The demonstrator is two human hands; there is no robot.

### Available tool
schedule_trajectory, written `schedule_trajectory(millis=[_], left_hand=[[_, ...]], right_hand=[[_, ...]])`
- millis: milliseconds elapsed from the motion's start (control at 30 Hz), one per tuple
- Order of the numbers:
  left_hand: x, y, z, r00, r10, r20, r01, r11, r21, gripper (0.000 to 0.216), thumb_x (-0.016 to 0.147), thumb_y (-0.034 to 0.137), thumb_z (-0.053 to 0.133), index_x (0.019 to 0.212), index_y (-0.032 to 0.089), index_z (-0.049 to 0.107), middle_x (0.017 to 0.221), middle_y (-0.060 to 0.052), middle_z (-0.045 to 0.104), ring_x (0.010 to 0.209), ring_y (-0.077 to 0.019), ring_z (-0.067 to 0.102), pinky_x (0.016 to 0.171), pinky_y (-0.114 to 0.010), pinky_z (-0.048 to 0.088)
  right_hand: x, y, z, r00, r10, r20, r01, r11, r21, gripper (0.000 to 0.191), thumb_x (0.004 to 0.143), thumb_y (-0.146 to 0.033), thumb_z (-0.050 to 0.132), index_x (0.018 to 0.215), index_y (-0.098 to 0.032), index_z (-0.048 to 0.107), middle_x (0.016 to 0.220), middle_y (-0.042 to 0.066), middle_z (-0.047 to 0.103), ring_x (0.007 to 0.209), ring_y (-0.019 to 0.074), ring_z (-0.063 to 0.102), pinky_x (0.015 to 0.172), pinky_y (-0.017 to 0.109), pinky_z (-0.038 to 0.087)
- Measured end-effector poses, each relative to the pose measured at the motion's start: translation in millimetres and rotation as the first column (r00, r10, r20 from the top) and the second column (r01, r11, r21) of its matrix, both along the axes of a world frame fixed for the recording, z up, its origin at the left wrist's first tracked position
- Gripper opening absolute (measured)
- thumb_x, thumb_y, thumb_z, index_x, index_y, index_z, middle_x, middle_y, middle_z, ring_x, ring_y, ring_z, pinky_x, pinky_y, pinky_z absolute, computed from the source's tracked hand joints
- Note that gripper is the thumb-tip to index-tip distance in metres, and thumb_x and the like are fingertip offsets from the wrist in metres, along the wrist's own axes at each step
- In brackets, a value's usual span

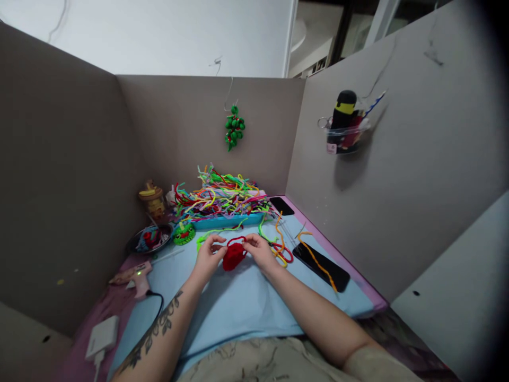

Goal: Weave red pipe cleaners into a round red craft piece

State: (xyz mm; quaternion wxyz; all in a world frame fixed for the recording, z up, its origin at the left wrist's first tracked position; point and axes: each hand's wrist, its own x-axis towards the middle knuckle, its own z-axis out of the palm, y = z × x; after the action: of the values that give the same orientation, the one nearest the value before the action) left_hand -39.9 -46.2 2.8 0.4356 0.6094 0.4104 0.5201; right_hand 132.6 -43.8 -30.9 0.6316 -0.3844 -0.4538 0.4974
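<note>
A small red pipe-cleaner shape (234, 255) rests on the light blue cloth (238, 307) between my hands. My left hand (209, 257) pinches the red wire at its left side. My right hand (260, 250) pinches the thin red loop at its top right. Both hands have their fingers closed on the piece. Just behind them a blue tray (228, 220) carries a heap of multicoloured pipe cleaners (220, 193).
A pink glue gun (135, 275) and a white adapter (102, 337) lie at the left. A dark bowl (149, 240) and a green figure (183, 233) sit beside the tray. Two black phones (326, 266) (281, 205) lie on the right. Grey partition walls enclose the desk; a green ornament (234, 127) hangs at the back.
</note>
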Motion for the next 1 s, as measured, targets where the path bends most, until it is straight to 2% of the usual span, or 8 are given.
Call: schedule_trajectory(millis=[67, 233, 433, 667, 733, 833, 933, 1000], left_hand=[[-2, 2, -1.7, 0.993, 0.000, -0.120, 0.013, 0.994, 0.109, 0.005, 0.067, 0.017, 0.058, 0.071, 0.016, 0.062, 0.084, -0.003, 0.064, 0.076, -0.0153, 0.060, 0.071, -0.028, 0.049], [-5, 4, 0.0, 0.946, -0.004, -0.324, 0.088, 0.966, 0.245, 0.025, 0.073, 0.014, 0.050, 0.084, 0.017, 0.071, 0.088, -0.007, 0.068, 0.085, -0.0182, 0.062, 0.077, -0.032, 0.050], [-6, -2, 9.8, 0.884, -0.024, -0.466, 0.160, 0.954, 0.254, 0.020, 0.077, 0.018, 0.051, 0.087, 0.016, 0.069, 0.088, -0.008, 0.065, 0.080, -0.0171, 0.061, 0.061, -0.025, 0.051], [-8, -4, 14.7, 0.818, -0.029, -0.574, 0.252, 0.916, 0.312, 0.008, 0.078, 0.018, 0.053, 0.071, 0.018, 0.055, 0.080, -0.005, 0.058, 0.074, -0.0160, 0.054, 0.063, -0.027, 0.048], [-7, -4, 12.9, 0.802, 0.014, -0.598, 0.243, 0.906, 0.347, 0.010, 0.080, 0.018, 0.050, 0.070, 0.018, 0.051, 0.077, -0.003, 0.055, 0.072, -0.0160, 0.051, 0.064, -0.028, 0.046], [-5, -4, 9.2, 0.829, 0.079, -0.554, 0.193, 0.890, 0.414, 0.010, 0.085, 0.019, 0.044, 0.076, 0.019, 0.048, 0.080, -0.003, 0.054, 0.075, -0.0167, 0.050, 0.067, -0.029, 0.044], [-4, -5, 5.8, 0.859, 0.174, -0.481, 0.090, 0.874, 0.477, 0.010, 0.087, 0.021, 0.042, 0.078, 0.020, 0.045, 0.083, -0.003, 0.053, 0.078, -0.0170, 0.050, 0.071, -0.031, 0.043], [-4, -5, 3.8, 0.853, 0.242, -0.463, 0.013, 0.876, 0.482, 0.011, 0.088, 0.022, 0.042, 0.078, 0.021, 0.044, 0.080, -0.002, 0.051, 0.074, -0.0167, 0.049, 0.069, -0.030, 0.042]], right_hand=[[0, 0, 0.5, 1.000, 0.003, -0.008, -0.003, 1.000, 0.003, 0.016, 0.062, -0.025, 0.070, 0.072, -0.019, 0.060, 0.064, -0.004, 0.061, 0.061, 0.0122, 0.054, 0.063, 0.025, 0.040], [-1, 0, 2.0, 1.000, 0.003, -0.015, -0.003, 1.000, 0.002, 0.014, 0.061, -0.024, 0.069, 0.071, -0.019, 0.060, 0.063, -0.004, 0.061, 0.060, 0.0119, 0.053, 0.062, 0.025, 0.040], [-1, -1, 2.6, 1.000, -0.013, -0.023, 0.013, 1.000, 0.001, 0.014, 0.061, -0.023, 0.069, 0.070, -0.019, 0.060, 0.063, -0.004, 0.061, 0.060, 0.0118, 0.053, 0.062, 0.024, 0.040], [-1, -2, 1.4, 1.000, 0.024, -0.004, -0.024, 1.000, 0.012, 0.015, 0.063, -0.023, 0.068, 0.073, -0.019, 0.058, 0.064, -0.004, 0.060, 0.061, 0.0118, 0.053, 0.062, 0.024, 0.040], [-1, -1, -0.6, 0.999, 0.029, 0.014, -0.029, 0.999, 0.023, 0.016, 0.064, -0.024, 0.067, 0.075, -0.019, 0.057, 0.065, -0.004, 0.059, 0.061, 0.0120, 0.053, 0.063, 0.025, 0.040], [0, 0, -2.6, 0.996, -0.013, 0.084, 0.008, 0.998, 0.066, 0.017, 0.068, -0.027, 0.065, 0.079, -0.020, 0.055, 0.068, -0.003, 0.058, 0.063, 0.0128, 0.053, 0.063, 0.026, 0.041], [1, -7, 1.1, 0.952, -0.197, 0.236, 0.158, 0.972, 0.173, 0.018, 0.070, -0.027, 0.063, 0.085, -0.020, 0.056, 0.073, -0.002, 0.057, 0.068, 0.0142, 0.052, 0.067, 0.027, 0.042], [0, -15, 6.1, 0.899, -0.276, 0.339, 0.192, 0.946, 0.261, 0.011, 0.073, -0.026, 0.061, 0.082, -0.020, 0.059, 0.074, -0.001, 0.057, 0.070, 0.0149, 0.052, 0.069, 0.028, 0.042]])
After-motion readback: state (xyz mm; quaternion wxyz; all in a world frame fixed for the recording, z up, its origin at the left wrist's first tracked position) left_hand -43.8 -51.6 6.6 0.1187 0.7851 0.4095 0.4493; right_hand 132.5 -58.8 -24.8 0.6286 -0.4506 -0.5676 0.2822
